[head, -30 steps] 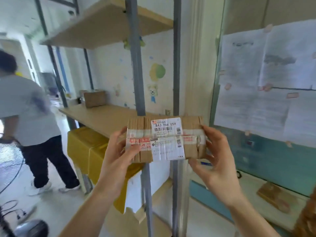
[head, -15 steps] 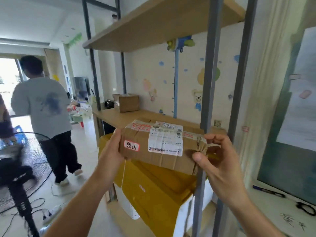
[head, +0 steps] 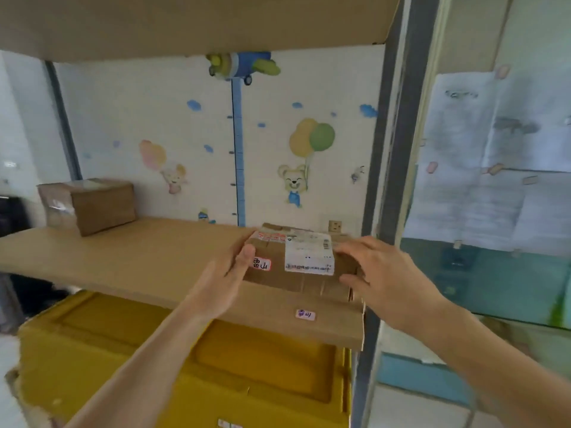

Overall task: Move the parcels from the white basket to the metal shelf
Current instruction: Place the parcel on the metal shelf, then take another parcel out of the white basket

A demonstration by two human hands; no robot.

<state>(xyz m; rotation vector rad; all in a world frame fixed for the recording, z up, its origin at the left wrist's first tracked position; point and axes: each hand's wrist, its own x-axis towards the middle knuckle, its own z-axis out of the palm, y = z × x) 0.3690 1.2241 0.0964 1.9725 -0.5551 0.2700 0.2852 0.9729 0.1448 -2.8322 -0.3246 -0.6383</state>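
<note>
Head view looks onto the wooden board of the metal shelf [head: 129,257], where a brown cardboard parcel [head: 296,267] lies flat near the right front corner, beside the grey upright post [head: 392,168]. It sits between the two hands. The left hand [head: 225,276] presses against the parcel's left end, thumb lying on the top face next to a small red-bordered sticker [head: 261,264]. The right hand [head: 380,273] cups the right end, fingers spread over the top edge and thumb low at the front corner. Both hands clasp the parcel from opposite ends. A white shipping label [head: 309,253] faces up between them. Another cardboard box [head: 89,205] stands well apart at the shelf's far left. Yellow bins [head: 173,359] sit below the board.
</note>
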